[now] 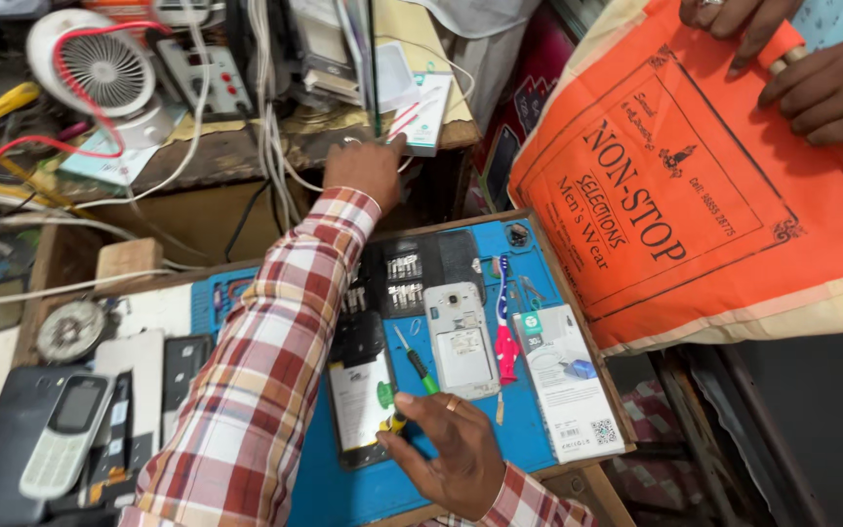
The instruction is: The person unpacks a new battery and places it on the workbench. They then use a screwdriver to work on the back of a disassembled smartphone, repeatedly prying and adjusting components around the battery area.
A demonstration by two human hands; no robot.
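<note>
Two hands at work over a phone-repair desk.

We reach our left hand (368, 168) up to the cluttered shelf, its fingers touching a small white box (423, 112); whether they grip it we cannot tell from here. Our right hand (446, 449) rests at the near edge of the blue mat (529, 444), fingers pinched around a green-handled screwdriver (412, 366) that lies across an opened black phone (361, 390). Just beside it sits a white phone (461, 337) with its back removed, then a pink toothbrush (505, 327). Another person's hands (812, 68) hold an orange bag (675, 185) at the right.
</note>
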